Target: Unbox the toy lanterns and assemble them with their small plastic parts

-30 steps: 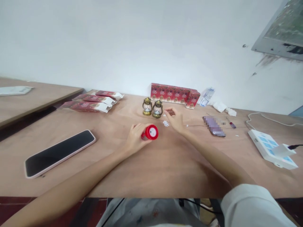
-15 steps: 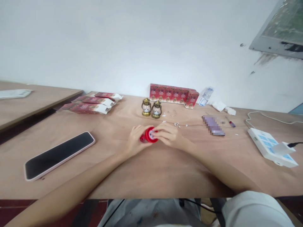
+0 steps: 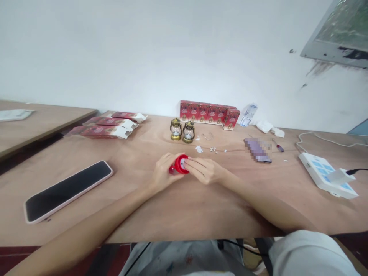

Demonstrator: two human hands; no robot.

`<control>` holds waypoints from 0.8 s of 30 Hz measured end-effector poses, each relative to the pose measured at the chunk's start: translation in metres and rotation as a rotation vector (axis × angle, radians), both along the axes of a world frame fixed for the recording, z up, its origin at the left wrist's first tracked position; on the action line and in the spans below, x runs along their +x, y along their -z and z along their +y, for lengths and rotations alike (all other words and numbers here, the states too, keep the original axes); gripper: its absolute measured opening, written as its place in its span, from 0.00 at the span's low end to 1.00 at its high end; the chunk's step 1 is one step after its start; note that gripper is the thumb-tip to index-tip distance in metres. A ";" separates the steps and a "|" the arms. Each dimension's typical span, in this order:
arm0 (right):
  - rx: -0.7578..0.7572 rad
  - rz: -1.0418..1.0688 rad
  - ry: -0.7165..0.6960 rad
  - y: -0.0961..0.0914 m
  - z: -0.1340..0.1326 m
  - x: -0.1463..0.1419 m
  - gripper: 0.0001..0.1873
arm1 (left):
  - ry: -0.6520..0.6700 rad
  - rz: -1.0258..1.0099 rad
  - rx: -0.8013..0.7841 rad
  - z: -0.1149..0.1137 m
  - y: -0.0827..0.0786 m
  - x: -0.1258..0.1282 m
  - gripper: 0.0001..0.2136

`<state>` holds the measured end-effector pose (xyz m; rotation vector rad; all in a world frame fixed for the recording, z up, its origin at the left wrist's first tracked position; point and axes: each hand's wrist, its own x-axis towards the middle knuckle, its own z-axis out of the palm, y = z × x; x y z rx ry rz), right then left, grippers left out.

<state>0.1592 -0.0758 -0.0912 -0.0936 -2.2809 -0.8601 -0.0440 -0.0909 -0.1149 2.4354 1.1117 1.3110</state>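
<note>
My left hand (image 3: 164,171) is wrapped around a small red lantern (image 3: 177,167), which lies tipped over so that its round base faces me. A pale disc shows inside the base's red rim. Against that disc press the fingertips of my right hand (image 3: 205,168), its fingers held together; anything pinched between them is hidden. Just behind my hands stand two bronze-coloured mini lanterns, one on the left (image 3: 176,129) and one on the right (image 3: 188,132). White paper bits (image 3: 199,148) and several small silvery round pieces (image 3: 213,149) lie beyond my right hand.
Red boxes (image 3: 203,112) stand in a row by the wall, and opened red cartons (image 3: 105,131) lie at left. A phone (image 3: 69,191) rests near my left arm. To the right are a purple packet (image 3: 257,150), a screwdriver (image 3: 278,145), tissues (image 3: 264,126) and a power strip (image 3: 326,174).
My right hand has shifted slightly, its fingers now straighter on the lantern's base, exposing the paper bits behind. My left hand keeps its hold. The whole view has moved a little.
</note>
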 end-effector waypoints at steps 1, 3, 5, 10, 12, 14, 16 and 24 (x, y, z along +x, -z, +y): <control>0.055 -0.009 0.017 -0.001 0.000 0.000 0.11 | 0.008 0.003 0.022 0.000 0.000 0.000 0.23; 0.128 -0.018 0.053 -0.002 -0.002 0.000 0.10 | 0.018 0.009 0.065 0.001 0.001 0.000 0.22; 0.157 -0.017 0.061 -0.004 -0.003 -0.001 0.09 | 0.027 0.024 0.100 0.002 0.001 0.000 0.21; 0.166 -0.005 0.049 -0.008 -0.008 -0.001 0.08 | 0.077 0.019 0.157 0.000 0.000 -0.002 0.21; 0.134 0.027 0.048 -0.010 -0.008 0.000 0.07 | 0.092 0.008 0.142 -0.002 0.000 -0.001 0.22; 0.073 0.076 0.036 -0.014 -0.009 0.000 0.06 | 0.098 0.015 0.101 -0.004 -0.001 0.000 0.21; -0.013 0.099 0.014 -0.017 -0.009 0.000 0.06 | 0.094 0.006 0.050 -0.006 -0.003 0.002 0.20; -0.393 0.320 0.001 -0.018 0.010 0.003 0.06 | 0.025 -0.098 -0.006 -0.004 -0.005 0.005 0.19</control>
